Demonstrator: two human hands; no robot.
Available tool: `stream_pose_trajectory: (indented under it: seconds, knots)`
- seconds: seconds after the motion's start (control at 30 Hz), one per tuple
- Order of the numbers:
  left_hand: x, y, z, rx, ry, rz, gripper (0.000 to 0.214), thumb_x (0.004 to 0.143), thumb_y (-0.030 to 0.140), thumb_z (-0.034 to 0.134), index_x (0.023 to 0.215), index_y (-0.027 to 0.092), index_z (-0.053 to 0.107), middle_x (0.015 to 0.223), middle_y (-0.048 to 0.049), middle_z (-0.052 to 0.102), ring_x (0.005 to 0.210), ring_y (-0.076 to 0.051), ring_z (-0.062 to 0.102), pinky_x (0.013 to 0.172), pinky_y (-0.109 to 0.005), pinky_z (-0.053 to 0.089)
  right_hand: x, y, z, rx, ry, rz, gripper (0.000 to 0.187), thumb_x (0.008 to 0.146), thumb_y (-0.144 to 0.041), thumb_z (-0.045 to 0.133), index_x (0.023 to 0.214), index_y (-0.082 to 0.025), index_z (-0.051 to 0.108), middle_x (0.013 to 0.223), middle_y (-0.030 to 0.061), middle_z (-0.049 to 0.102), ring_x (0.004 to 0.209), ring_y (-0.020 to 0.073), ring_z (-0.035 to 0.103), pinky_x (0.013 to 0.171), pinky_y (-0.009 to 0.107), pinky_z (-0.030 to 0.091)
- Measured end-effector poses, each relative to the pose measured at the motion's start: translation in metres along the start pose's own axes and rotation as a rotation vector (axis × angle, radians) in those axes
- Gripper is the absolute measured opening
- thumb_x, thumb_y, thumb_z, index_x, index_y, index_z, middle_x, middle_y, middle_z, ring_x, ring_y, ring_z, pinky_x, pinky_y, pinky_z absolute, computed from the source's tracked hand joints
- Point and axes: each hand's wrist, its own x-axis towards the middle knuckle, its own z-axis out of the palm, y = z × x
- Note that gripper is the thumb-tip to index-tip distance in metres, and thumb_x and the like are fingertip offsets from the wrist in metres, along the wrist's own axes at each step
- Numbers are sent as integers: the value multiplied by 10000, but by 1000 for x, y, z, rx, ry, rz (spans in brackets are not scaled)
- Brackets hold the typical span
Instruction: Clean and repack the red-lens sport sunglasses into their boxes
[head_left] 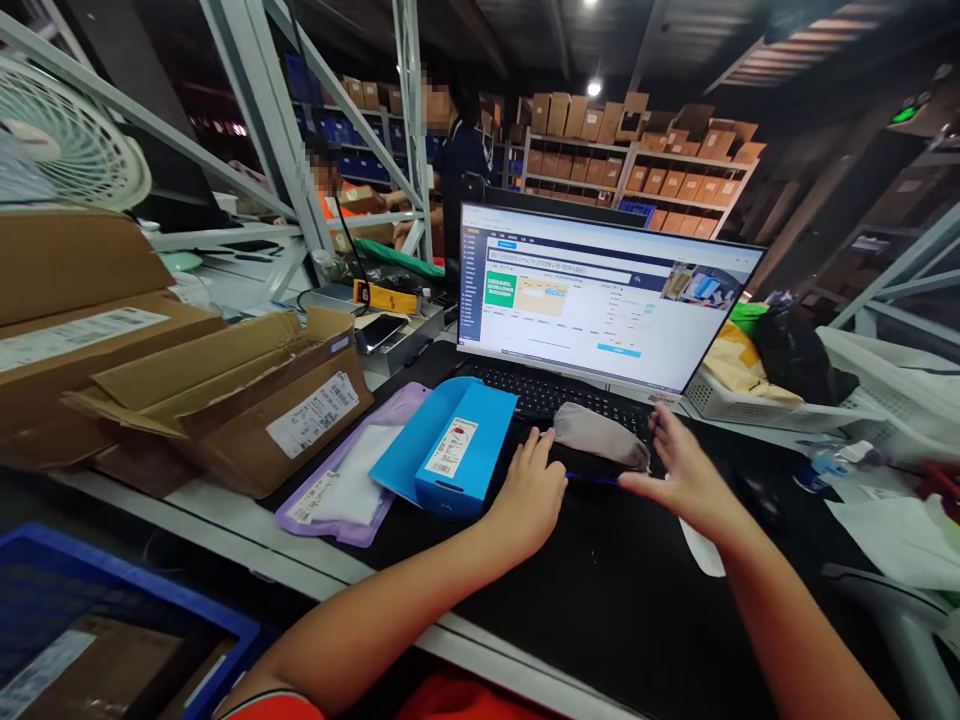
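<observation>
A dark eyewear-like item (602,440) with a pale grey cover and a blue lower edge lies on the black mat, against the keyboard; its exact kind I cannot make out. My left hand (531,492) rests at its left end, fingers stretched out and fingertips close to it or touching. Around the right end, my right hand (686,475) is open, thumb and fingers spread apart. Just left of my left hand is a blue carton (472,450) with a white label and a raised flap. Its left side overlaps a purple plastic pouch (360,535) with a white label.
Behind the item stand a keyboard (510,383) and a lit monitor (577,300). An opened cardboard box (247,440) is at left, above a blue crate (135,565). A mouse (757,500), bottle (829,465) and white basket (780,405) are at right. People stand beyond the frame.
</observation>
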Motion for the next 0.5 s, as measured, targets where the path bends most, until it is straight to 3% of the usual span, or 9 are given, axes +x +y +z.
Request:
stream_pose_trajectory:
  seconds: [0.07, 0.13, 0.27, 0.37, 0.47, 0.5]
  knots:
    - [4, -1, -1, 16, 24, -23, 125, 973, 141, 472, 949, 154, 594, 1396, -157, 549, 1340, -332, 485, 1086, -549, 434, 9, -5, 15, -306, -176, -124, 1316, 466, -414, 958, 1567, -238, 258, 1598, 222, 272, 1481, 418, 274, 1172, 610, 304]
    - [6, -3, -4, 32, 56, -56, 149, 986, 150, 451, 945, 165, 594, 1190, -119, 649, 1150, -286, 593, 1015, -495, 471, 16, -11, 29, -563, -263, -231, 1380, 385, -273, 979, 1570, -242, 272, 1556, 240, 337, 1441, 456, 334, 1125, 609, 364]
    - [8, -6, -13, 48, 94, -146, 232, 1026, 194, 372, 899, 185, 565, 928, -64, 643, 838, -218, 637, 768, -363, 518, 21, -26, 50, -853, -322, -343, 1141, 456, -93, 911, 1490, -198, 442, 1212, 188, 635, 1094, 406, 639, 932, 537, 515]
    - [6, -6, -15, 28, 105, -175, 257, 1047, 204, 318, 930, 194, 547, 970, -54, 632, 793, -178, 643, 694, -303, 513, 20, -32, 48, -789, -354, -350, 859, 559, -95, 833, 1367, -194, 561, 1100, 126, 683, 992, 339, 665, 864, 465, 534]
    - [1, -6, -8, 21, 100, -154, 157, 1020, 261, 459, 1130, 169, 524, 1185, -113, 614, 1055, -228, 643, 874, -367, 532, 22, -29, 23, -576, -324, -257, 536, 634, -121, 724, 1158, -194, 639, 1043, 77, 704, 918, 277, 674, 795, 385, 532]
    - [0, -7, -5, 49, 90, -127, 321, 973, 325, 574, 1225, 147, 487, 1277, -157, 578, 1169, -273, 602, 948, -415, 515, 23, -26, 10, -474, -298, -188, 469, 637, -128, 692, 1098, -196, 641, 975, 51, 707, 837, 248, 674, 730, 351, 529]
